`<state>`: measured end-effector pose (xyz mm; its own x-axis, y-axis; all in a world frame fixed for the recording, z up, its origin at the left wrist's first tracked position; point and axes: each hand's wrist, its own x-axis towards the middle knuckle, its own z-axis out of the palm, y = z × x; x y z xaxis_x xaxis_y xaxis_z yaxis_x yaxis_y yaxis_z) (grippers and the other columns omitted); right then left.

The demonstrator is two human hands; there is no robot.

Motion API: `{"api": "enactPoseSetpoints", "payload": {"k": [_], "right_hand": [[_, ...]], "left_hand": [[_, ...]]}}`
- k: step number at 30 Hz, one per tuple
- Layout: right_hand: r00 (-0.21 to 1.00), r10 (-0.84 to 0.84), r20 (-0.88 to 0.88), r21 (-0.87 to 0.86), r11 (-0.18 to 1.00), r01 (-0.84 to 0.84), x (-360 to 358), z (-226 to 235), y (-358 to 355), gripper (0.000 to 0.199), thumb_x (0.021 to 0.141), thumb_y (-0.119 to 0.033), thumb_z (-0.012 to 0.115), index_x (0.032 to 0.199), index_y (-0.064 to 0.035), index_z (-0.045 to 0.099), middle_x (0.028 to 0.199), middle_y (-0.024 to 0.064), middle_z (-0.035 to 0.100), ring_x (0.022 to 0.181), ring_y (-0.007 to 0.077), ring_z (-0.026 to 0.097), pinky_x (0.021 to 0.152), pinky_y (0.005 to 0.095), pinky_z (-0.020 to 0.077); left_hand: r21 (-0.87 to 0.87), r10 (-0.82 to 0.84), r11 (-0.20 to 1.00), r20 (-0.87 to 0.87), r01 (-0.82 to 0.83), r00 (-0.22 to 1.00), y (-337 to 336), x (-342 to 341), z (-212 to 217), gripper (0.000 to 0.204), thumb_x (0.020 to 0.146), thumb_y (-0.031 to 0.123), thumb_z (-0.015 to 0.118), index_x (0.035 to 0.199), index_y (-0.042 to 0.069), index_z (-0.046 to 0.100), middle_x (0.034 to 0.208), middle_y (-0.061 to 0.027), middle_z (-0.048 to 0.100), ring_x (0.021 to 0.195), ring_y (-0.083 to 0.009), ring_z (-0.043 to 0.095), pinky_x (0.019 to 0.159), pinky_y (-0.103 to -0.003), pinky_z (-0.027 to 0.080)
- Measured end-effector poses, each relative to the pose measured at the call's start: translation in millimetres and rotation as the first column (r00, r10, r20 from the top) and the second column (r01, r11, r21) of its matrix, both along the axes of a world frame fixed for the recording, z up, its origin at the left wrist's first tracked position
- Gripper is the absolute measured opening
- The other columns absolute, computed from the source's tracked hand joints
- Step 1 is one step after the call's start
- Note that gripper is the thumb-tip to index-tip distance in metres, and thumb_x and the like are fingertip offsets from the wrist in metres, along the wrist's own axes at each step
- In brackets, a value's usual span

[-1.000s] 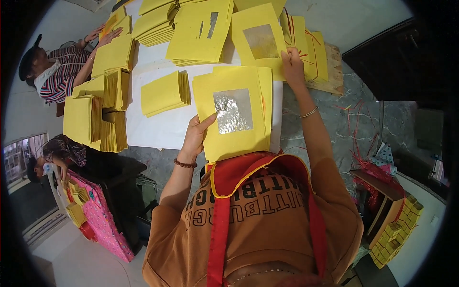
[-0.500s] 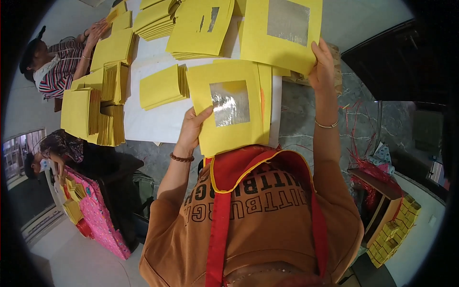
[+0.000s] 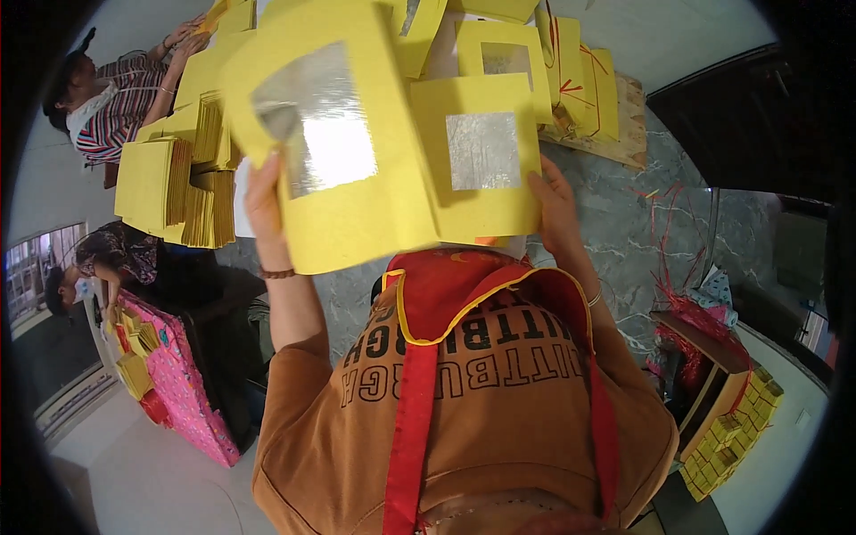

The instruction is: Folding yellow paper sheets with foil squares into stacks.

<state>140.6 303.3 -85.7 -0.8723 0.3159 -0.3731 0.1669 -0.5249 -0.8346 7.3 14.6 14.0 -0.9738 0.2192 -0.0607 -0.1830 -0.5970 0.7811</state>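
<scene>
- Your left hand (image 3: 265,201) grips the left yellow sheet (image 3: 357,205), beyond the red apron (image 3: 473,294) and leftward.
- Your right hand (image 3: 556,207) holds the edge of the right yellow sheet (image 3: 484,153), with 1 silver panel, beyond the apron.
- Red-corded yellow bundles (image 3: 603,98): beyond the apron, rightward.

From the person's head, the brown sweatshirt (image 3: 517,437), left hand (image 3: 265,198) and right hand (image 3: 558,203) are being viewed downward at close range, while the grey floor (image 3: 633,241) is being taken in beyond.

left hand (image 3: 266,203) and right hand (image 3: 557,207) each hold a yellow sheet (image 3: 334,138).
</scene>
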Motion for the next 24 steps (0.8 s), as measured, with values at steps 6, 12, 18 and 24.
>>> {"api": "enactPoseSetpoints", "payload": {"k": [6,12,18,24], "right_hand": [[1.0,0.01,-0.001,-0.03,0.999,-0.01,9,-3,-15,0.036,0.088,-0.009,0.044,0.123,-0.0018,0.043,0.108,0.0076,0.056,0.093,0.0132,0.055,0.08,0.0253,0.0439],[0.999,0.001,-0.045,-0.136,0.991,-0.007,13,-9,-20,0.035,0.088,-0.01,0.044,0.122,-0.0007,0.044,0.107,0.0077,0.056,0.094,0.0132,0.054,0.082,0.0249,0.0424],[0.999,0.023,-0.047,-0.207,0.978,-0.032,12,-8,-20,0.031,0.089,-0.013,0.044,0.116,0.0005,0.047,0.103,0.0069,0.057,0.09,0.0119,0.055,0.078,0.0245,0.0435],[0.993,0.112,0.038,-0.182,0.978,-0.103,6,3,-18,0.034,0.087,-0.016,0.051,0.116,-0.0006,0.047,0.103,0.0072,0.057,0.09,0.0126,0.055,0.076,0.0256,0.0448]], "left_hand": [[-0.252,-0.37,0.862,0.279,0.44,0.886,64,24,-69,0.023,0.083,0.007,0.057,0.104,-0.001,0.055,0.095,-0.006,0.061,0.081,-0.0134,0.06,0.071,-0.026,0.05],[-0.156,-0.399,0.867,0.351,0.474,0.847,66,27,-88,0.021,0.085,0.007,0.054,0.104,-0.001,0.055,0.095,-0.0064,0.061,0.08,-0.0131,0.06,0.07,-0.027,0.05],[-0.206,-0.415,0.85,0.305,0.485,0.857,70,27,-84,0.025,0.085,0.006,0.054,0.109,-0.001,0.052,0.099,-0.0059,0.06,0.086,-0.013,0.059,0.075,-0.026,0.049],[-0.341,-0.466,0.787,0.217,0.515,0.857,81,29,-77,0.043,0.085,0.003,0.053,0.125,0.002,0.036,0.116,-0.0077,0.051,0.103,-0.0147,0.051,0.086,-0.028,0.044]]}}
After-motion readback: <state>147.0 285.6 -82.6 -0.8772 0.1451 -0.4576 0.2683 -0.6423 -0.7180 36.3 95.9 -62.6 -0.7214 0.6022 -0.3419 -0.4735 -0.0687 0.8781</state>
